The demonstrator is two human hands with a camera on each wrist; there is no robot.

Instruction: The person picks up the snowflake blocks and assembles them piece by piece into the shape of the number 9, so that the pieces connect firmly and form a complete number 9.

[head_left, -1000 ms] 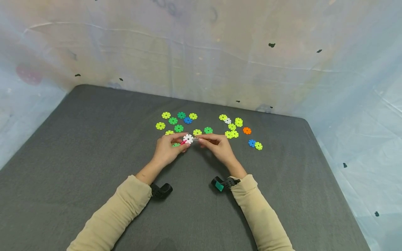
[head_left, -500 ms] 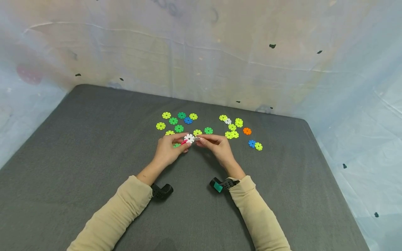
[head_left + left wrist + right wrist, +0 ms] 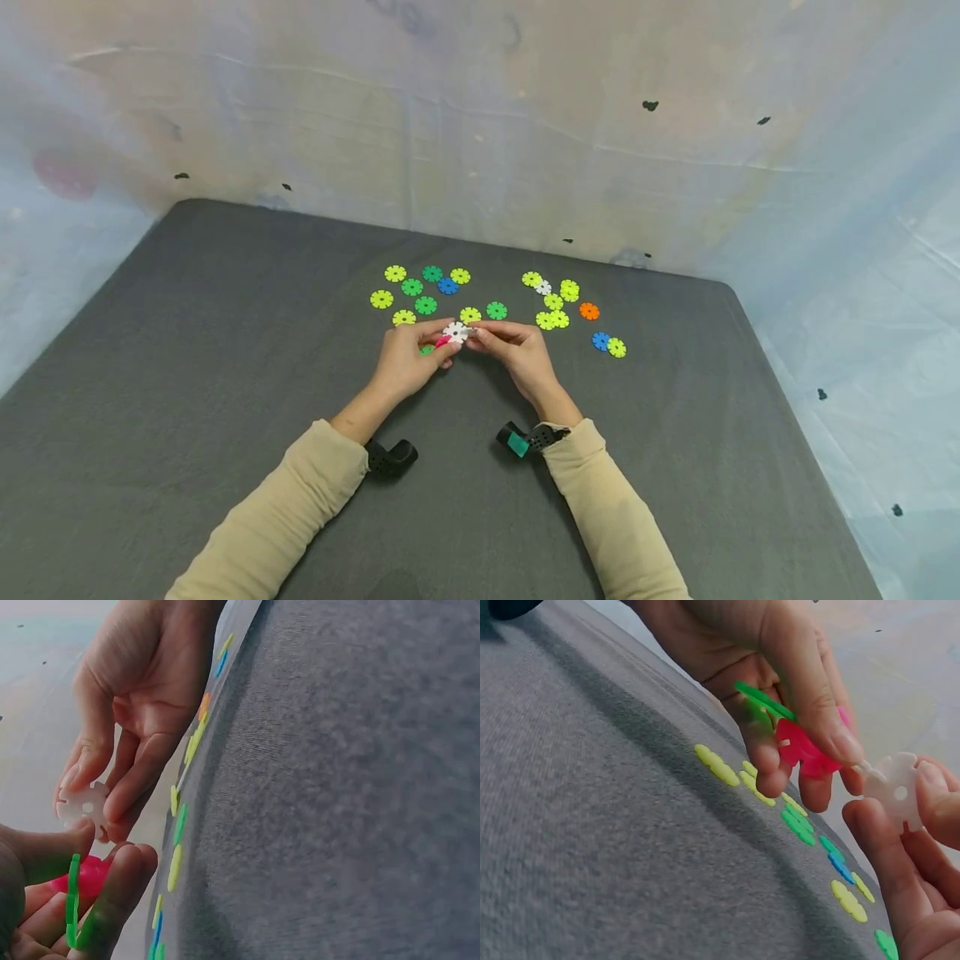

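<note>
Thin round notched snap discs are in both hands, raised above the table. My left hand [image 3: 403, 362] pinches a white disc [image 3: 454, 332] that faces the head camera, joined or pressed to a pink disc [image 3: 91, 876] and a green disc [image 3: 73, 901]. My right hand [image 3: 522, 360] pinches a second white disc [image 3: 891, 791] between thumb and fingers. That disc stands edge-on in the head view and meets the left hand's white disc at its rim. Fingers partly hide the joint, so I cannot tell how deep the notches sit in each other.
Several loose yellow, green and blue discs [image 3: 447, 286] lie on the grey table [image 3: 262, 333] beyond the left hand. Right of them are more yellow discs, a white disc [image 3: 543, 287], an orange disc [image 3: 589, 311] and a blue-yellow pair. A sheet hangs behind the table.
The left hand has shifted slightly right with its discs, towards the right hand. The two white discs now look closer together. Loose discs on the table have not moved.
</note>
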